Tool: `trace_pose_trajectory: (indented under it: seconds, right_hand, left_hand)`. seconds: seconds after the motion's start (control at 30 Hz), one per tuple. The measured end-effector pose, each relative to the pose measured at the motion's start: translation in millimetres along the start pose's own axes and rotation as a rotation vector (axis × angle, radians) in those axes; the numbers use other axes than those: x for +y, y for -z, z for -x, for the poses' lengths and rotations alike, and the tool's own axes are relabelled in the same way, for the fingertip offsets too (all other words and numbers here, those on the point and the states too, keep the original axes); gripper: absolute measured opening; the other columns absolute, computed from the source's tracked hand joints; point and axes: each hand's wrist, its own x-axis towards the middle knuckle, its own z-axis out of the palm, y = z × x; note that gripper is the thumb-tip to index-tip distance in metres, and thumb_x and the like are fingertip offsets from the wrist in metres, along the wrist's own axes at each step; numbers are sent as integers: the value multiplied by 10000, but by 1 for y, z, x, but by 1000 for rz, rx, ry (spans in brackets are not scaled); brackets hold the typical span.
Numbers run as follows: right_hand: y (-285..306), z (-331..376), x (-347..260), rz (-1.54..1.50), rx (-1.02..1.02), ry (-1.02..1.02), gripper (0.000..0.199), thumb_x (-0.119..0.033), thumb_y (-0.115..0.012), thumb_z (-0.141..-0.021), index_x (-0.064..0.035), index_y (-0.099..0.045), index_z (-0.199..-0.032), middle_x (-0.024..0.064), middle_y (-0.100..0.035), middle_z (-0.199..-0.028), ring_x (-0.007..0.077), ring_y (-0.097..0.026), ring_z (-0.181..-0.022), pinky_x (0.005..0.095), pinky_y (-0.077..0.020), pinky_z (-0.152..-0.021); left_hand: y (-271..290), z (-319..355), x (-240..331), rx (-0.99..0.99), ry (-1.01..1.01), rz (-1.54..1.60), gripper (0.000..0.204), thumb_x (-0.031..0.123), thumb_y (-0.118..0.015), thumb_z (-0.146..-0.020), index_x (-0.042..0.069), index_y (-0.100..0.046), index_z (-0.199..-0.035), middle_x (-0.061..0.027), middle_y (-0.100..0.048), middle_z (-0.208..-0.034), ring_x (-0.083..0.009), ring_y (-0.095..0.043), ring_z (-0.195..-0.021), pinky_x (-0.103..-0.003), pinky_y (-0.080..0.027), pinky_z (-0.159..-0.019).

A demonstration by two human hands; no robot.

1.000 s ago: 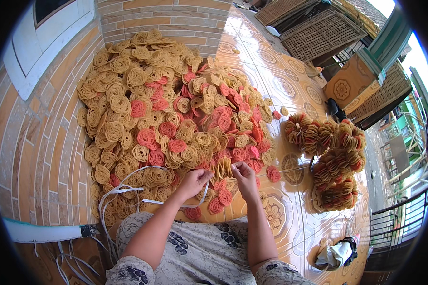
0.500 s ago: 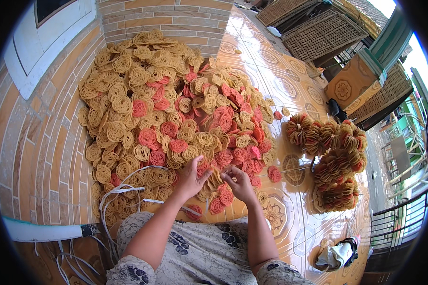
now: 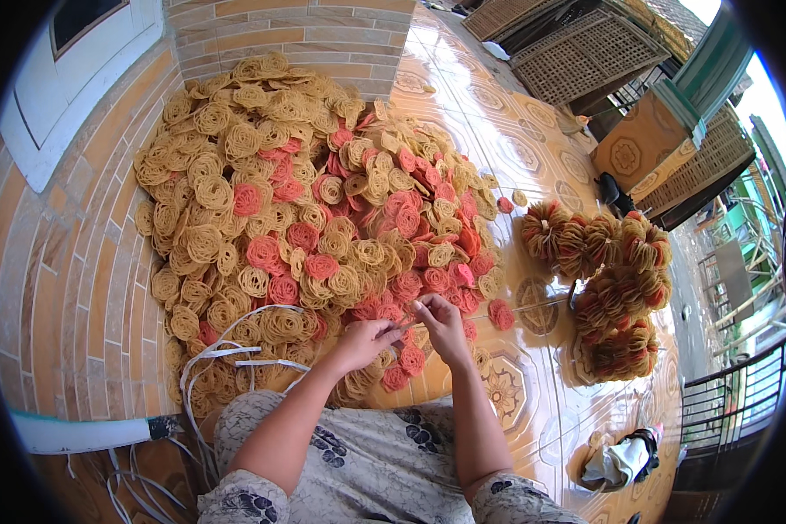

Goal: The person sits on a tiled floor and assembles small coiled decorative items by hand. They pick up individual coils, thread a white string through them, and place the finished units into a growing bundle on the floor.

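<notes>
In front of me spreads a large heap of round, lacy crackers (image 3: pixel 203 244), mostly tan with many pink ones (image 3: pixel 304 235) mixed in. My left hand (image 3: pixel 364 344) is closed at the heap's near edge, thumb and fingers pinched together. Close beside it, my right hand (image 3: pixel 444 330) also pinches, its fingertips slightly higher. Something thin and small shows between the two sets of fingertips, too fine to make out. Just below the hands lie loose pink crackers (image 3: pixel 411 359) on the tiles.
Bundles of strung crackers (image 3: pixel 614 297) stand on the tiled floor (image 3: pixel 533 419) at the right. White plastic strips (image 3: pixel 221 353) curl at the heap's left front. A white and black bag (image 3: pixel 620 463) lies lower right. A brick-tiled wall (image 3: pixel 87 288) borders the left; woven racks (image 3: pixel 585 61) lean beyond.
The left hand, with fingers spread before, has closed and dropped slightly. The right fingertips have risen a little. Tan crackers seen between the hands no longer show there. The view has shifted slightly.
</notes>
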Motion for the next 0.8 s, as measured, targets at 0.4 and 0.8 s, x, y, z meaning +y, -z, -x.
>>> trace_pose_trajectory:
  seconds: [0.4,0.8]
  right_hand:
    - [-14,-15,14,107,30,184,235,-214,-521,-1008,2,-596,-955,0,-578,-773,64,-496,-670,239,-441,-619]
    - [20,-21,58,519,9,-55,288,-87,-737,-814,6,-553,-1014,60,-643,-807,136,-606,-731,279,-499,-665]
  left_hand:
    - [19,-5,-20,117,-63,-70,316,288,-575,-969,16,-636,-1116,-121,-626,-1060,-210,-616,-987,-339,-474,-851]
    - [10,-2,-21,-40,169,-1,264,240,-381,-1023,60,-564,-961,-21,-501,-744,-143,-484,-666,-310,-445,-664]
